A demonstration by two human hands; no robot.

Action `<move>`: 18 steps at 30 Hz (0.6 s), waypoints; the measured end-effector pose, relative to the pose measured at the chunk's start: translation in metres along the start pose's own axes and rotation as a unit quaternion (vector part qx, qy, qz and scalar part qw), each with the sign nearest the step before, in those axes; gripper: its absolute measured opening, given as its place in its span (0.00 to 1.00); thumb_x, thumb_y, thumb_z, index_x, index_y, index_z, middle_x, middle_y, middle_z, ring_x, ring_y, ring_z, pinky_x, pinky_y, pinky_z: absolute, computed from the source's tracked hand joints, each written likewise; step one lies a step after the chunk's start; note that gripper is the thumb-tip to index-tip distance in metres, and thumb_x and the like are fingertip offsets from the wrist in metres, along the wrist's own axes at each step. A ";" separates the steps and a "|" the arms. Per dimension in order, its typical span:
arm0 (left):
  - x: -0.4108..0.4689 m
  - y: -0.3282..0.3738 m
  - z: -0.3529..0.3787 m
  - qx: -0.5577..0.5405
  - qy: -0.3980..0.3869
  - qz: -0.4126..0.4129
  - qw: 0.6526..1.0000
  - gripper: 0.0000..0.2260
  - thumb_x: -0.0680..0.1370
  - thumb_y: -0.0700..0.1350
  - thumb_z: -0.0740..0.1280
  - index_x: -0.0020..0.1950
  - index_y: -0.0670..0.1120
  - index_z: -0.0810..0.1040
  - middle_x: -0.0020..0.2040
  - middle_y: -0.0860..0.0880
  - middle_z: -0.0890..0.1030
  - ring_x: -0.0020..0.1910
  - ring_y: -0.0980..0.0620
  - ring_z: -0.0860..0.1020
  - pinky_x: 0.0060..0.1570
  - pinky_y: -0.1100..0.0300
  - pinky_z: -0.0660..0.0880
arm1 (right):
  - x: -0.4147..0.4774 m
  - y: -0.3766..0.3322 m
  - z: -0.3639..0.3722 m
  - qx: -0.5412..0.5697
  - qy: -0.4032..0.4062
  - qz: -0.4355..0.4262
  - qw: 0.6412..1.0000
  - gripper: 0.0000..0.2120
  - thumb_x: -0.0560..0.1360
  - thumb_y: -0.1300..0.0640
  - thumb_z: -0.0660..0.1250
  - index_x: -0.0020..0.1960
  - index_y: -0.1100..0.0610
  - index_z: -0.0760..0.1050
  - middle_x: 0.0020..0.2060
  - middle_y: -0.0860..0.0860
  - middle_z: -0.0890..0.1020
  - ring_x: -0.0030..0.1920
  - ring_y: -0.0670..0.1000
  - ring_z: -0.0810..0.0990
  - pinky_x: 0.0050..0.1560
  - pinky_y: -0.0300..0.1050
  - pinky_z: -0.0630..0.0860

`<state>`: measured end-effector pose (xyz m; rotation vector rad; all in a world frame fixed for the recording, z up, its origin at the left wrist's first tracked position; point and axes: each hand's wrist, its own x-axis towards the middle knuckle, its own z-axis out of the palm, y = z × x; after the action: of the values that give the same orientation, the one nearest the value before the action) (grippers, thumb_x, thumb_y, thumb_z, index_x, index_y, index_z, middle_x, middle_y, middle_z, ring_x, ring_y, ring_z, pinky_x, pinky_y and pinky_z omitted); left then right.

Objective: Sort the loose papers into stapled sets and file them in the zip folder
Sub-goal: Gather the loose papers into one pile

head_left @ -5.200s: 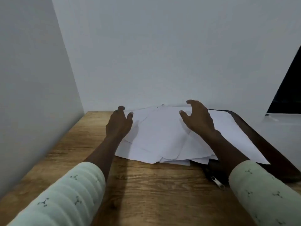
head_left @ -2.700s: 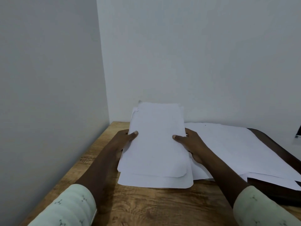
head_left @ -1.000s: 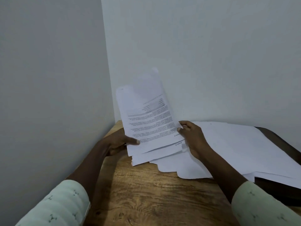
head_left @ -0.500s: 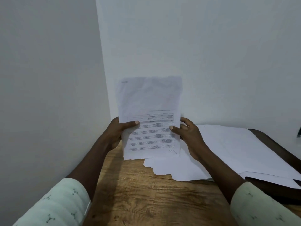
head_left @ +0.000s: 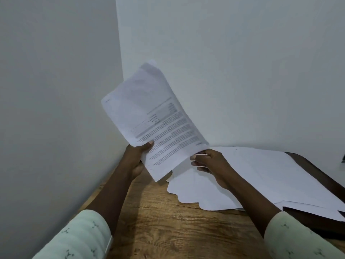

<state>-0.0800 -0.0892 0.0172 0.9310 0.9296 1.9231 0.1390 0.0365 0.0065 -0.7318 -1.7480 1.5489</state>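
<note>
My left hand (head_left: 137,157) grips a small stack of printed sheets (head_left: 155,120) by its lower left edge and holds it up off the table, tilted to the left, print facing me upside down. My right hand (head_left: 211,163) pinches the stack's lower right edge; that corner is blurred. Beneath and to the right of my right hand, a spread pile of loose white papers (head_left: 261,176) lies flat. The pile covers most of a dark zip folder (head_left: 317,224), of which only the edges at the right show.
The wooden table (head_left: 168,225) sits in a corner, with a white wall close on the left (head_left: 56,109) and another right behind the papers (head_left: 242,71). A dark object (head_left: 343,157) peeks in at the far right edge.
I gathered some sheets from the pile, turned them print side up and raised them. In the last half second the stack swung from upright to tilted left, and my right hand slid to its bottom corner.
</note>
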 end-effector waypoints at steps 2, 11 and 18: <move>0.000 -0.005 0.010 -0.058 -0.018 -0.008 0.998 0.21 0.79 0.31 0.62 0.72 0.42 0.71 0.67 0.39 0.78 0.66 0.40 0.77 0.61 0.38 0.75 | 0.000 0.000 0.001 0.074 -0.005 0.016 0.997 0.12 0.76 0.57 0.71 0.59 0.57 0.79 0.54 0.54 0.85 0.54 0.53 0.84 0.56 0.47 0.80; 0.014 -0.018 0.050 -0.077 0.104 0.007 0.992 0.26 0.74 0.35 0.72 0.71 0.42 0.70 0.65 0.39 0.79 0.61 0.40 0.80 0.56 0.43 0.80 | 0.003 -0.016 -0.004 0.054 0.147 -0.001 0.988 0.12 0.80 0.61 0.65 0.63 0.57 0.76 0.56 0.54 0.82 0.52 0.54 0.82 0.45 0.47 0.80; 0.017 0.015 0.017 0.549 0.336 0.172 0.746 0.37 0.71 0.54 0.77 0.76 0.48 0.64 0.75 0.42 0.66 0.74 0.43 0.65 0.72 0.45 0.60 | 0.007 -0.061 -0.083 -0.444 0.066 -0.006 0.894 0.12 0.77 0.59 0.69 0.59 0.60 0.80 0.53 0.56 0.82 0.47 0.52 0.77 0.37 0.38 0.70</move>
<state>-0.0780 -0.0759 0.0421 1.0481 2.6641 1.9502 0.2023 0.0843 0.0731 -1.2042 -2.3247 0.5871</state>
